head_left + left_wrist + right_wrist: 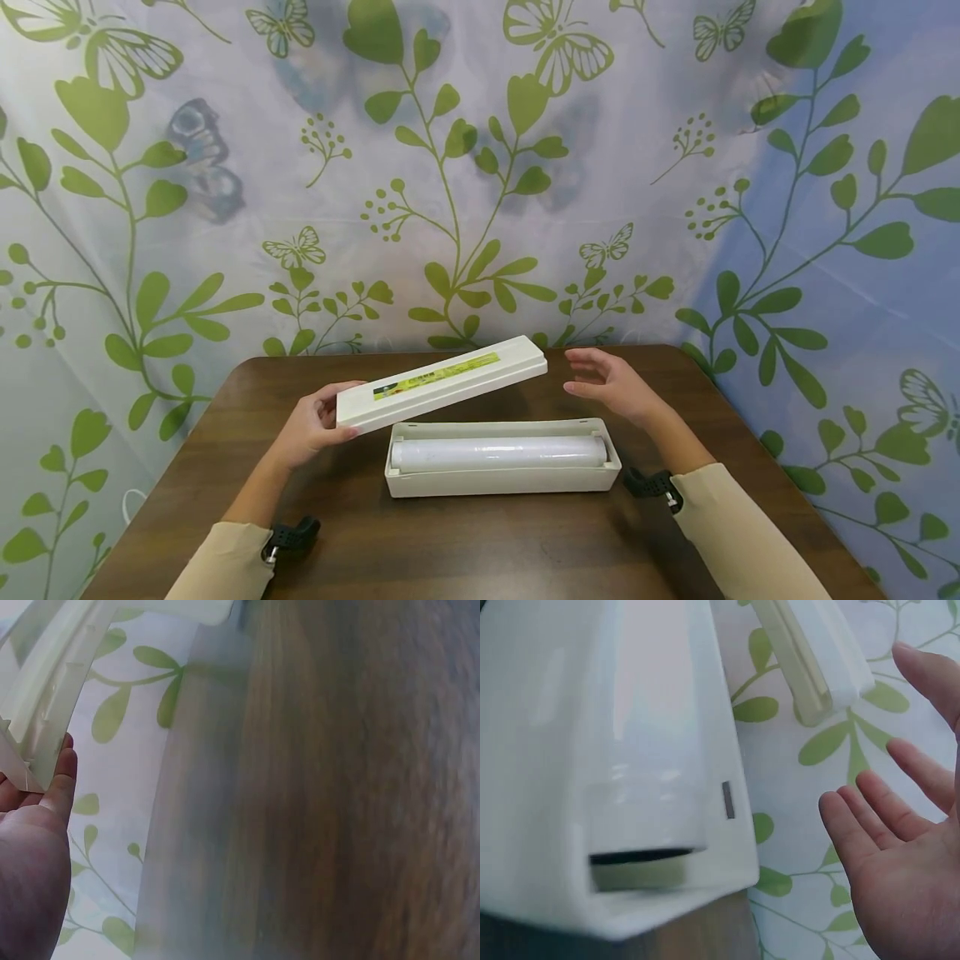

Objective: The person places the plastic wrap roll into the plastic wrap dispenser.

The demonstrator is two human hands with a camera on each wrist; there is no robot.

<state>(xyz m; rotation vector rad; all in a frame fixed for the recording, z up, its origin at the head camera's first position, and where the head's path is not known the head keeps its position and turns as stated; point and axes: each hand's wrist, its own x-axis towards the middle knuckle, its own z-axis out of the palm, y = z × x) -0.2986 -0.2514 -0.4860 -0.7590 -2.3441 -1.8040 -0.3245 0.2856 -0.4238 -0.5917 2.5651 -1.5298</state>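
A long white lid [442, 385] with a yellow-green label is held up by its left end in my left hand [309, 423]. It tilts, its right end higher, behind and above the open box. The left wrist view shows the ribbed underside of the lid [56, 697], with fingers along its edge. On the table sits the white cling film box [501, 483], a roll of cling film [498, 452] lying inside. My right hand [611, 383] is in the air past the lid's right end, apart from it, fingers spread and holding nothing, as the right wrist view shows.
The brown wooden table [517, 550] carries the box near its middle. Behind it hangs a pale cloth [465, 250] printed with green leaves and butterflies, close to the table's back edge. Black straps [292, 537] sit at both wrists.
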